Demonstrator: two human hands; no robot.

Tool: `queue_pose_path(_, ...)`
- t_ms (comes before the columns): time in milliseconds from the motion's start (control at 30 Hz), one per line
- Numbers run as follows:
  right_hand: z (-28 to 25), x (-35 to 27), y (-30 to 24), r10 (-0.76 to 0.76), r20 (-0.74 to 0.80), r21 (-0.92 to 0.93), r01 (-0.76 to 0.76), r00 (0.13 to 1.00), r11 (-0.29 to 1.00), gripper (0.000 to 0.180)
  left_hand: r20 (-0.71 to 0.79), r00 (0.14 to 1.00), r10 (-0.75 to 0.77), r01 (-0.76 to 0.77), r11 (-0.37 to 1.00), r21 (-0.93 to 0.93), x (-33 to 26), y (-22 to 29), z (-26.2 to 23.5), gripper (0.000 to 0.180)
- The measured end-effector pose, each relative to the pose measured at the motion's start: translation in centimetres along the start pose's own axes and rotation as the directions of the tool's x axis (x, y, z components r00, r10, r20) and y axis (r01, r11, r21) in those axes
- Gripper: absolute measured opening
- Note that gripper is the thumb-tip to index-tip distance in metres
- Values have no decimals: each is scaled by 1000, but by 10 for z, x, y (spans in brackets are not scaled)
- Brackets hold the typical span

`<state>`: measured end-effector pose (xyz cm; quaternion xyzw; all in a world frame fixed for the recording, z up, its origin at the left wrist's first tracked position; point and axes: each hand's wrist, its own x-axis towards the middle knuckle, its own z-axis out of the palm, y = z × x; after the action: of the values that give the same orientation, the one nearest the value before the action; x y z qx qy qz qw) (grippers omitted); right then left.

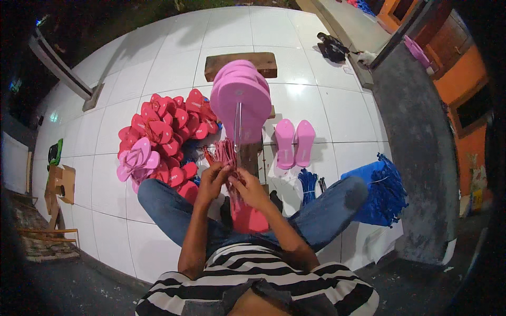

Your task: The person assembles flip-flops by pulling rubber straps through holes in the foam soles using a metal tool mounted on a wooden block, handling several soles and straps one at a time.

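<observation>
A bundle of thin pink and red flip-flop straps (225,149) lies before me, between my knees. My left hand (212,183) is closed, its fingertips pinching at the straps. From the other side my right hand (250,189) closes on them too, thumb and fingers close to the left fingertips. The exact strap between the fingers is too small to make out. Just beyond the hands, several pink soles (241,105) sit stacked on a wooden stand. A thin metal rod (237,126) stands in front of the stack. A red sole (250,218) lies under my hands near my lap.
Red flip-flops (171,124) heap up at the left, with pink flip-flops (138,159) on top. Two pink soles (294,143) lie on the white tiles at right. Blue strap bundles (308,184) and a larger blue pile (382,189) are nearby. A wooden block (263,63) stands behind.
</observation>
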<state>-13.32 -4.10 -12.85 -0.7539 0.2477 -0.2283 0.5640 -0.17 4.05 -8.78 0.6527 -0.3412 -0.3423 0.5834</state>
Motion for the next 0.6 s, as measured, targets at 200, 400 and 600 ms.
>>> queue_pose_path(200, -26, -6, -19, 161, 209, 572, -254, 965, 780, 24, 250, 954, -167, 265, 858, -440, -15, 2, 1, 20)
queue_pose_path(400, -88, -19, -68, 131, 551, 85, -211, 824, 974, 29, 721, 620, -310, 677, 675, -292, -51, 38, -19, 20)
queue_pose_path(600, -151, -40, -131, 495, 731, -251, -490, 468, 835, 33, 761, 626, -168, 111, 986, 126, -66, 64, -90, 20)
